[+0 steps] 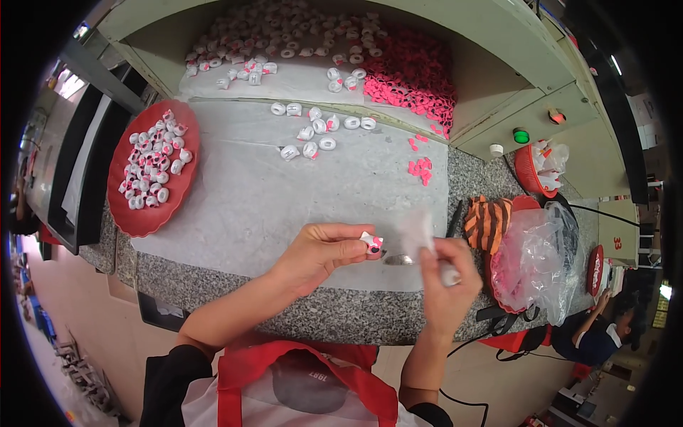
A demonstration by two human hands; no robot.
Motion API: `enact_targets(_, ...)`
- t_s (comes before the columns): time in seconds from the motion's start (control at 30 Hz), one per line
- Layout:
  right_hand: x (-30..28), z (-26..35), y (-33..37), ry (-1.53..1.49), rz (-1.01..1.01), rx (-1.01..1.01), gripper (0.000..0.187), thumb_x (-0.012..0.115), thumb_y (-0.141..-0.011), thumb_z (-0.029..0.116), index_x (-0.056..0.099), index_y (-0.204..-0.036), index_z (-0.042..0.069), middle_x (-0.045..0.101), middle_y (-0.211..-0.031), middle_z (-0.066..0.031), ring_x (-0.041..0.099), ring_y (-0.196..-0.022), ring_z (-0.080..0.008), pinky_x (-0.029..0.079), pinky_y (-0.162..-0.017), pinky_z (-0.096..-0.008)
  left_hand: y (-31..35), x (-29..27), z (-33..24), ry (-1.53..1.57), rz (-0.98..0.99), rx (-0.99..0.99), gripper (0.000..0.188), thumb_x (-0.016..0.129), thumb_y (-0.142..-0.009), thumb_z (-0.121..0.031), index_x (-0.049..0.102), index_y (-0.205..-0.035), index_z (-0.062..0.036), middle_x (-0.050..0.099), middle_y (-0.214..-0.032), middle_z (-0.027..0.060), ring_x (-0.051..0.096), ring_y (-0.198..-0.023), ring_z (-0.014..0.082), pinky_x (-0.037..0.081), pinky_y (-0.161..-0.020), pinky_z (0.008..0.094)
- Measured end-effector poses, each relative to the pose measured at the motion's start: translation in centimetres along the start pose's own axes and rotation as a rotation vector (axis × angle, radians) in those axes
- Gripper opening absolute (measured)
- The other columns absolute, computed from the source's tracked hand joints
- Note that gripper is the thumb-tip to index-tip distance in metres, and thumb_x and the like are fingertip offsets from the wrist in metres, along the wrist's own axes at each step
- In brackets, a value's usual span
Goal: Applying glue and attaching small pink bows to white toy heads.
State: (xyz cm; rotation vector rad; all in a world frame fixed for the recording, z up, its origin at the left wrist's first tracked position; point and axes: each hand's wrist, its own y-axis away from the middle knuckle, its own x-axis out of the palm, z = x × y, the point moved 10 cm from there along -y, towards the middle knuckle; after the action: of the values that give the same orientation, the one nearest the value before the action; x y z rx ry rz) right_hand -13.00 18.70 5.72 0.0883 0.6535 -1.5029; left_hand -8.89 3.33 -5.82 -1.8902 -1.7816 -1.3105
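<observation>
Between the thumb and fingers of my left hand [324,252] is a small white cat-shaped piece [372,243] with a pink and dark patch, held above the paper sheet [284,206]. My right hand [449,277], just to its right, is closed around a white-handled tool [449,273]. A shiny metal blade [398,260] points from that hand toward the piece; its exact kind is unclear. A blurred white tissue-like scrap [418,229] rises above my right fingers. Farther off on the sheet lie several white pieces [311,149] and loose pink parts [420,171].
On the left a red scalloped tray [188,160] carries many white-and-pink pieces. The shelf at the back holds heaps of white pieces [284,35] and pink parts [413,71]. To the right are a striped cloth [488,223], a clear plastic bag [541,249] and a red basket [525,171].
</observation>
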Motion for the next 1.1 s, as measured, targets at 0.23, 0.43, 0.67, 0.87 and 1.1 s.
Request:
enact_targets(0.23, 6.2, 4.1, 0.6, 0.037, 0.294, -0.229, 0.029, 0.073, -0.061, 0.002, 0.064, -0.088, 0.004, 0.054, -0.074, -0.0073, 0.055, -0.058, -0.0169, 0.045, -0.05, -0.0261, 0.3, -0.5, -0.4, 0.064, 0.022, 0.037, 0.025, 0.057, -0.08, -0.006, 0.057, -0.103, 0.0029, 0.06, -0.099, 0.012, 0.059, -0.093, 0.0199, 0.049, -0.081, 0.03)
enact_targets(0.43, 4.9, 4.5, 0.6, 0.104, 0.175, -0.268, 0.02, 0.073, -0.063, 0.006, 0.059, -0.076, 0.001, 0.054, -0.069, -0.0068, 0.055, -0.058, -0.0181, 0.044, -0.05, -0.0274, 0.4, -0.3, -1.1, 0.187, 0.052, 0.031, 0.027, 0.055, -0.083, -0.01, 0.054, -0.105, 0.0045, 0.059, -0.1, 0.0138, 0.059, -0.092, 0.0221, 0.05, -0.079, 0.0263)
enact_targets(0.67, -5.1, -0.7, -2.8, 0.641, -0.229, -0.005, 0.031, 0.068, -0.069, 0.006, 0.06, -0.099, 0.0, 0.058, -0.092, -0.0122, 0.056, -0.068, -0.018, 0.046, -0.064, -0.0283, 0.0, -0.9, -1.9, 0.212, -0.02, 0.074, 0.025, 0.054, -0.085, -0.015, 0.055, -0.1, 0.0043, 0.06, -0.095, 0.0146, 0.06, -0.09, 0.0235, 0.052, -0.073, 0.0221)
enact_targets(0.87, 8.1, 1.9, 0.0, -0.367, 0.392, 0.085, 0.027, 0.064, -0.068, -0.006, 0.06, -0.094, -0.002, 0.059, -0.093, -0.0129, 0.058, -0.075, -0.015, 0.046, -0.069, -0.0239, 1.2, -0.2, -3.3, -0.005, -0.07, 0.178, 0.022, 0.056, -0.083, -0.011, 0.054, -0.1, 0.0026, 0.06, -0.094, 0.0125, 0.06, -0.086, 0.0185, 0.052, -0.069, 0.0222)
enact_targets(1.1, 10.3, 2.2, 0.3, -0.512, 0.352, 0.045, 0.01, 0.066, -0.07, -0.003, 0.058, -0.076, -0.004, 0.06, -0.094, -0.0126, 0.058, -0.073, -0.0137, 0.047, -0.064, -0.023, 4.5, -0.8, -8.6, -0.44, -0.102, 0.476, 0.019, 0.058, -0.078, 0.002, 0.056, -0.097, 0.0026, 0.061, -0.089, 0.0093, 0.059, -0.079, 0.0124, 0.049, -0.07, 0.0242)
